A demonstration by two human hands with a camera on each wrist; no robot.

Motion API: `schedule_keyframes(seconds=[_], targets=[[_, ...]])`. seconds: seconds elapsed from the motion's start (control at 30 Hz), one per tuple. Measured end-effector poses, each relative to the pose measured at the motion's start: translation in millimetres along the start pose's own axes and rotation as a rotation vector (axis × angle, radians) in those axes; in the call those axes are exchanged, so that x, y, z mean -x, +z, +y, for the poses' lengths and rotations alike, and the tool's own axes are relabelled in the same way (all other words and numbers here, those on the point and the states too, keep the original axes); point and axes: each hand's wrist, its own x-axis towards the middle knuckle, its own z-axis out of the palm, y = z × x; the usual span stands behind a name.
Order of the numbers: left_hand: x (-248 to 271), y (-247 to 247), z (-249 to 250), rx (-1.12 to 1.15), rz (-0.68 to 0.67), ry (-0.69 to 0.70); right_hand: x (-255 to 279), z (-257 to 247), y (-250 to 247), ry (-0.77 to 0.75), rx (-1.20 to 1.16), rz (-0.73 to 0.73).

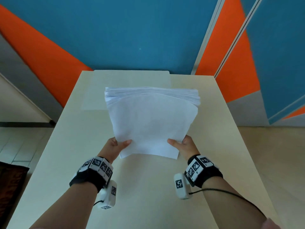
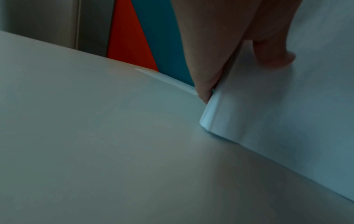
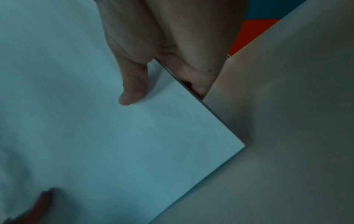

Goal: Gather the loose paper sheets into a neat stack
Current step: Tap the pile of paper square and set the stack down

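Note:
A thick stack of white paper sheets (image 1: 150, 123) stands tilted on its lower edge on the cream table (image 1: 148, 187), its top edge fanned and leaning away from me. My left hand (image 1: 118, 144) grips the stack's lower left side, thumb on the front face, fingers behind. My right hand (image 1: 181, 143) grips the lower right side the same way. In the left wrist view the stack's bottom corner (image 2: 208, 121) touches the table, with my thumb (image 2: 273, 53) on the sheets. In the right wrist view my right thumb (image 3: 132, 91) presses the stack's front (image 3: 114, 144).
A flat pale sheet or mat (image 1: 128, 83) lies on the table's far end behind the stack. Blue and orange wall panels (image 1: 132, 30) rise just past the table. A dark rug (image 1: 11, 187) lies on the floor at left.

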Motion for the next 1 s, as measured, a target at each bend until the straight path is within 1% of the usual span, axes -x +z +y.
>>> schedule_keyframes(seconds=[0.17, 0.23, 0.3, 0.4, 0.5, 0.57, 0.7, 0.77, 0.83, 0.87, 1.0], targets=[[1, 8, 16, 0.084, -0.03, -0.016, -7, -17, -11, -0.063, -0.056, -0.052], [1, 16, 24, 0.143, -0.047, -0.023, -9, -21, -15, -0.072, -0.09, -0.063], [-1, 26, 29, 0.187, -0.035, -0.035, -13, -21, -20, -0.058, -0.132, -0.067], [-2, 37, 28, 0.252, 0.023, -0.064, -18, -17, -27, 0.04, -0.214, -0.109], [-2, 39, 25, 0.245, 0.08, -0.108, -23, -11, -32, 0.181, -0.241, -0.247], [-5, 39, 20, 0.237, 0.122, -0.139, -26, -10, -33, 0.221, -0.219, -0.305], [-13, 40, 16, 0.256, 0.16, -0.181, -37, -10, -32, 0.192, -0.191, -0.271], [-18, 39, 19, 0.27, 0.16, -0.202, -42, -10, -31, 0.224, -0.209, -0.276], [-26, 35, 22, 0.284, 0.128, -0.203, -47, -8, -29, 0.279, -0.2, -0.296], [-31, 32, 24, 0.276, 0.099, -0.21, -50, -8, -27, 0.283, -0.171, -0.289], [-57, 20, 29, 0.15, -0.024, -0.272, -62, -12, -20, 0.23, -0.065, -0.171]])
